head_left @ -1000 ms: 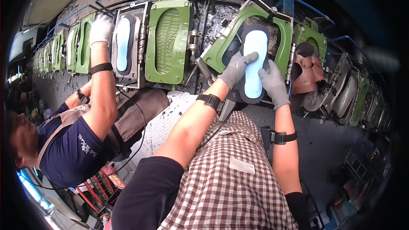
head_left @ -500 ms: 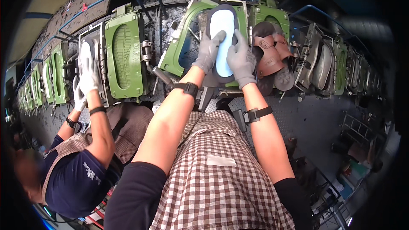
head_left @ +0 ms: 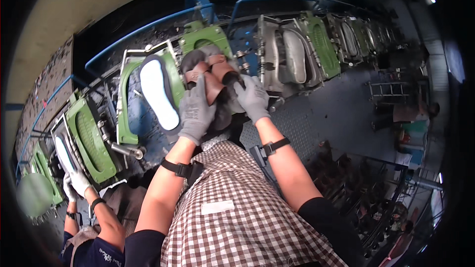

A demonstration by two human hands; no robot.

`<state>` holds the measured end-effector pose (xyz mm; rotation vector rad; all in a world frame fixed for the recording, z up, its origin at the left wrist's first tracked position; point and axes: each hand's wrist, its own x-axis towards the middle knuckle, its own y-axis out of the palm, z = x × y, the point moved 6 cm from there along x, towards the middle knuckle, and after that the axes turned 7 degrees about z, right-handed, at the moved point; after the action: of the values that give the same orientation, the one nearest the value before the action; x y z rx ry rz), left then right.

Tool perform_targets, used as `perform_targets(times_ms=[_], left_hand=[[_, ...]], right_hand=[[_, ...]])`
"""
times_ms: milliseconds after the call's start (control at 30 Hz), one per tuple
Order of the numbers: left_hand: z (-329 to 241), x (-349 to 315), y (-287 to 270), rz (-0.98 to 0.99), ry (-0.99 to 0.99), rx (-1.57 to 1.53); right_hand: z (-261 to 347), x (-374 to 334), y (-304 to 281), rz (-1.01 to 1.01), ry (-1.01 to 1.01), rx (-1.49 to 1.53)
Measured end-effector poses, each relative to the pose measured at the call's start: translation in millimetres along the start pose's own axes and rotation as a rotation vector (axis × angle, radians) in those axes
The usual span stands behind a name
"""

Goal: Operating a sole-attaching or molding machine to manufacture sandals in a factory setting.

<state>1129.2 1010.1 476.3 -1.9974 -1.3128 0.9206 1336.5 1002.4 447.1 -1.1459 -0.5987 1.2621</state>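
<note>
A pair of brown sandals (head_left: 214,93) with wide buckled straps and dark soles lies on a green mould plate (head_left: 204,39). My left hand (head_left: 197,111), in a grey glove, grips the sandals' left side, its fingers reaching up along a strap. On their right side my right hand (head_left: 253,100), also gloved in grey, curls its fingers round the edge; its fingertips are partly hidden. To the left of my left hand, a dark-edged sole piece with a pale blue face (head_left: 157,91) rests in an open green mould frame (head_left: 126,101).
At the left, a co-worker's white-gloved hands (head_left: 78,183) touch another pale sole piece (head_left: 63,152) beside a green mould (head_left: 90,136). More shoe moulds (head_left: 296,54) run along the line to the right. A blue rail (head_left: 148,28) passes behind them.
My hands have left the pale blue sole piece, which now lies in the mould frame, and moved right onto the sandals. The view has swung to the right.
</note>
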Motion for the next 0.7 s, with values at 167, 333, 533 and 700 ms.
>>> perform_targets(times_ms=[167,333,533,700], left_hand=[[-4,3,0,-0.254,-0.037,-0.461],[-134,39,24,-0.327,0.11,-0.619],[-270,122,124,-0.163,0.151,-0.807],[-265,185,232,-0.155,-0.059,-0.854]], right_hand=[[-62,22,-89,-0.24,-0.072,0.223],[-215,64,-218,-0.478,0.005,0.262],[-255,53,-186,0.065,-0.189,1.233],[-341,66,-150,0.0,0.277,1.231]])
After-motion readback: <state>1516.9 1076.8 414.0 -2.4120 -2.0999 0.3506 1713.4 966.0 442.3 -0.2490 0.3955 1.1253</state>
